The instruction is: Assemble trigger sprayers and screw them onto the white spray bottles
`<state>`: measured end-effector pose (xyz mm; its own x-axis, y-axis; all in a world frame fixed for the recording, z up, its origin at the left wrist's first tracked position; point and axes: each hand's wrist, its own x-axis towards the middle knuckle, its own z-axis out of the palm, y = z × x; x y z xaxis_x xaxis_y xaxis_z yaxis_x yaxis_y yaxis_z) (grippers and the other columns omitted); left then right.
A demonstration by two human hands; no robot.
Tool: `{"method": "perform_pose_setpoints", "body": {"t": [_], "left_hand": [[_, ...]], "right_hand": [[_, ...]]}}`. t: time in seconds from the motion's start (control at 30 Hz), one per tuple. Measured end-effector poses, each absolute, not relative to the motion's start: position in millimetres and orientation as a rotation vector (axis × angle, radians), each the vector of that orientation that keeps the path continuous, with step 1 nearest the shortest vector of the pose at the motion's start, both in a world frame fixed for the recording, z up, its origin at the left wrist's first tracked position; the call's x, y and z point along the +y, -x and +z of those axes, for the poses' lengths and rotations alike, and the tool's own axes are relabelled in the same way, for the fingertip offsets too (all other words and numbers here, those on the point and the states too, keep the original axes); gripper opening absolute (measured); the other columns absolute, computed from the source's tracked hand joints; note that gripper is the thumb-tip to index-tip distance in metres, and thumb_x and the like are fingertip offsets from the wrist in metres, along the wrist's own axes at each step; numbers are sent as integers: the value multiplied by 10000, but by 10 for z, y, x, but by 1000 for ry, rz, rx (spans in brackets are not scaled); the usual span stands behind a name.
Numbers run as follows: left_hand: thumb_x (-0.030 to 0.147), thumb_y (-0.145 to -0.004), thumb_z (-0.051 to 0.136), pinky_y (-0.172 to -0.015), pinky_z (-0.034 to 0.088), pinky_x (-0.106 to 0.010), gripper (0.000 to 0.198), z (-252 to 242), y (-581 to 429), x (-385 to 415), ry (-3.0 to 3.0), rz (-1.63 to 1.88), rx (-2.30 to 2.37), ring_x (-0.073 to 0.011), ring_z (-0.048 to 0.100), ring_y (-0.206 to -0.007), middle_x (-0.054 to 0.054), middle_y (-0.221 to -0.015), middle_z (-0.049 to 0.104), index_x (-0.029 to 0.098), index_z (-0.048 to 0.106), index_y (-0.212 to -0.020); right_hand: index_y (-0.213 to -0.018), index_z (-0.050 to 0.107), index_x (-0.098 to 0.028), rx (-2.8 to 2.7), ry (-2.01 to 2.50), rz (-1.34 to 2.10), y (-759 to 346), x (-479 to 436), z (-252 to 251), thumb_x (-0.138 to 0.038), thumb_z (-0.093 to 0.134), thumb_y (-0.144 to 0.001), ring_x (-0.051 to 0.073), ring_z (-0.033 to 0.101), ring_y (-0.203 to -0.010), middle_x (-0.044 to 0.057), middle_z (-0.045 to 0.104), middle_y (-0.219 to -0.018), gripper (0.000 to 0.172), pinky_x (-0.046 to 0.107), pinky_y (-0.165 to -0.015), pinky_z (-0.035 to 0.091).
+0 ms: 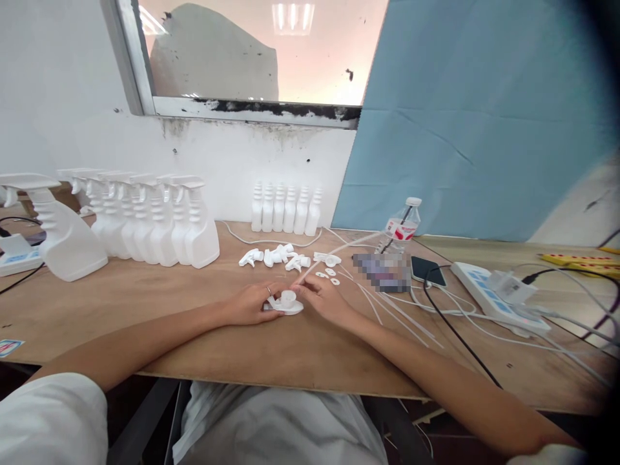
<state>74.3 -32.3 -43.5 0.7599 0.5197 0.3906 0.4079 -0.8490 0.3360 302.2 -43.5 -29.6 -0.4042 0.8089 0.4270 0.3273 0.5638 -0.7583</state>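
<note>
My left hand (248, 305) is closed on a white spray trigger head (289, 303), which lies on its side just above the table with its round collar facing up. Pinched in my right hand (325, 299) is a thin translucent dip tube (341, 248); it slants up and away to the right. The tube's near end is by the collar, and I cannot tell whether it sits inside. Beyond my hands lie several loose white trigger heads (279, 254) and a few flat white washers (330, 272).
Large white spray bottles (201, 236) stand in a row at left, small white bottles (290, 212) against the wall. At right are loose tubes (407, 321), a water bottle (400, 227), a phone (428, 271) and a power strip (484, 290) with trailing cables.
</note>
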Motion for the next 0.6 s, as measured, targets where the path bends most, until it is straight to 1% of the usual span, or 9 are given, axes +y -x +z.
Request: {"method": "perform_pose_setpoints", "body": {"t": [0.1, 0.37, 0.47, 0.6], "left_hand": [[365, -870, 585, -817, 488, -305, 490, -446, -738, -310, -2708, 674, 731, -197, 610, -938, -73, -1095, 633, 206, 450, -1314], [325, -876, 579, -864, 483, -316, 509, -402, -740, -353, -2667, 686, 699, -211, 608, -996, -67, -1185, 614, 213, 429, -1349], [331, -880, 576, -869, 484, -318, 510, -399, -741, -357, -2666, 684, 690, -208, 612, -993, -72, -1222, 603, 216, 429, -1355], [350, -874, 591, -859, 490, -326, 508, -421, -745, -336, -2678, 680, 699, -210, 610, -989, -89, -1191, 618, 208, 445, -1340]], "right_hand": [[-796, 627, -174, -1971, 958, 754, -3020, -415, -309, -385, 553, -880, 162, 584, -706, 23, 648, -744, 240, 284, -653, 448], [-831, 619, -185, -1907, 911, 771, -3007, -465, -283, -446, 558, -879, 169, 568, -722, 24, 633, -763, 273, 294, -660, 440], [-805, 595, -191, -1945, 886, 732, -2999, -471, -290, -439, 540, -897, 157, 536, -686, 14, 599, -733, 270, 286, -639, 419], [-776, 538, -198, -2008, 876, 704, -2988, -480, -262, -403, 489, -927, 146, 509, -641, -1, 556, -684, 259, 276, -612, 404]]}}
